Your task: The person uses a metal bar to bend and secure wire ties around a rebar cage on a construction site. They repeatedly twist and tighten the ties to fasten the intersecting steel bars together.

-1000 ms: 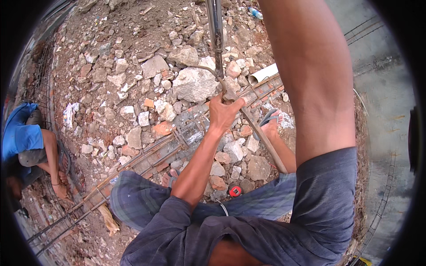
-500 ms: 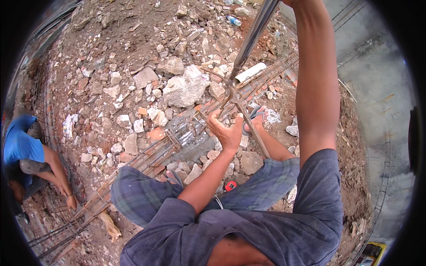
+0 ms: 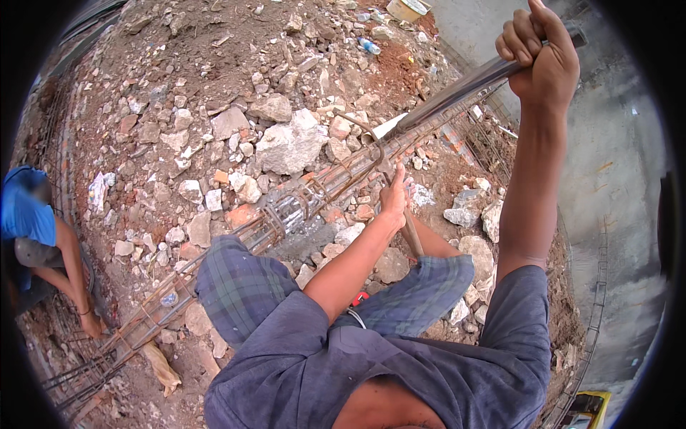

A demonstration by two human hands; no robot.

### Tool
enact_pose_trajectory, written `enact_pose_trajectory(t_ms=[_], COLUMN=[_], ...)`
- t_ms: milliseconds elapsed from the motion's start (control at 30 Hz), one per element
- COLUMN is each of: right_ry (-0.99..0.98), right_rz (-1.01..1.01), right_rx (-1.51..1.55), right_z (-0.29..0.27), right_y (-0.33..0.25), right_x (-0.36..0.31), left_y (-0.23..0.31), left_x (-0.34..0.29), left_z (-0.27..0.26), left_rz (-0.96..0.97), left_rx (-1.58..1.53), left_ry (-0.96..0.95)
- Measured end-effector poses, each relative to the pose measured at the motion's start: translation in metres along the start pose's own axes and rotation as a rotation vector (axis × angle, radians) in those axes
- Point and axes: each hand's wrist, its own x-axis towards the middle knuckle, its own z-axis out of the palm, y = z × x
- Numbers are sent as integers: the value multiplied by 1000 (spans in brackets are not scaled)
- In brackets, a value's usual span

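Observation:
My right hand (image 3: 547, 61), raised at the upper right, is closed round the upper end of a long grey metal pipe (image 3: 464, 96). The pipe slants down to the left, its lower end by a thin, bent rusty rod (image 3: 374, 132). My left hand (image 3: 393, 196) is lower, in front of my legs, closed at the top of a rusty bar (image 3: 412, 236). That bar runs down to my right shin; the left fingers are partly hidden. Below both lies a long reinforcing-steel cage (image 3: 304, 200), crossing from lower left to upper right.
Broken stones surround the cage, with a large pale rock (image 3: 289, 146) beyond it. A red tape measure (image 3: 359, 299) lies between my legs. Another person in a blue shirt (image 3: 28, 207) crouches at the left. A grey concrete surface (image 3: 607, 157) is on the right.
My right hand has swung the pipe to the right and down, from steep to a low slant. My left hand has shifted right, onto the rusty bar.

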Motion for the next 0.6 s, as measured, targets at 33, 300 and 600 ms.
enact_pose_trajectory(t_ms=[33, 300, 600], right_ry=[49, 288, 480], right_rz=[-26, -233, -452], right_rx=[16, 244, 496], right_z=[2, -94, -129], right_y=[-6, -3, 66], right_x=[-19, -147, -297], left_y=[2, -17, -16], left_x=[1, 20, 33], left_z=[-5, -41, -59], left_rz=[5, -84, -84], left_rx=[-15, -78, -35], left_ry=[8, -49, -30])
